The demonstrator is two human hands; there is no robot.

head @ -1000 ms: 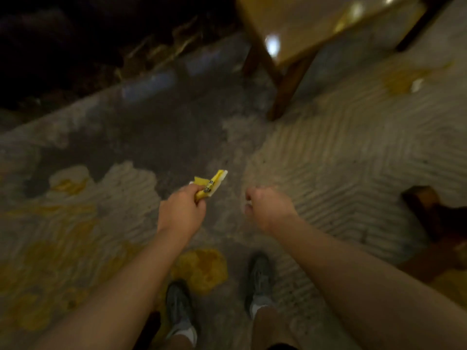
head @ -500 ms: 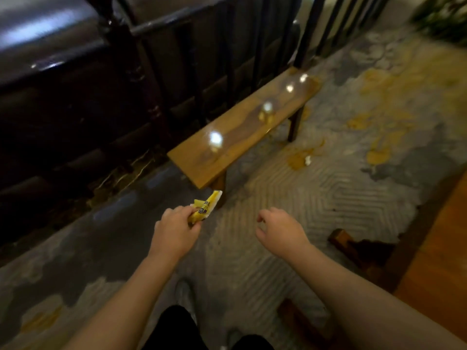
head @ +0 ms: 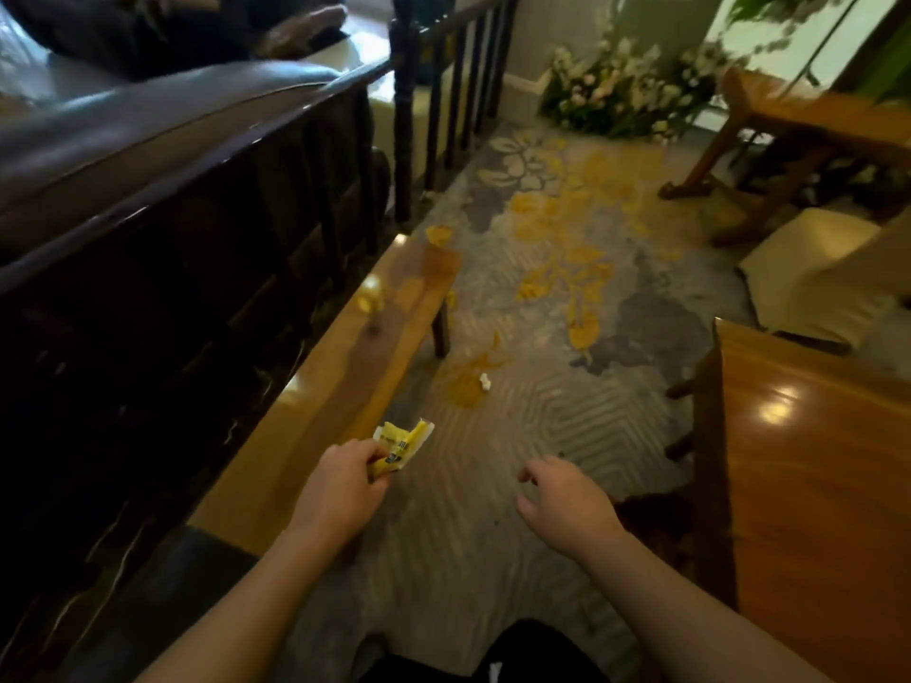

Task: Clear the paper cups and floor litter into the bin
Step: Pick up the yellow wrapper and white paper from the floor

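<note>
My left hand (head: 340,490) grips a crumpled yellow wrapper (head: 402,446), held above the carpet beside the near end of a long wooden bench (head: 345,367). My right hand (head: 567,505) hovers to its right with the fingers loosely curled and nothing in it. A small white scrap of litter (head: 485,382) lies on the carpet ahead, near the bench's far leg. No bin or paper cup shows in this view.
A dark wooden sofa frame with railings (head: 197,239) runs along the left. A polished wooden table (head: 813,485) stands at the right, with a cream cushion (head: 813,268) and another wooden table (head: 808,120) beyond. White flowers (head: 621,91) sit at the far end of the patterned carpet (head: 567,248).
The view has lifted from my feet and the floor to the length of the bench and the room. The wrapper stays in my left hand; my right hand's fingers have loosened.
</note>
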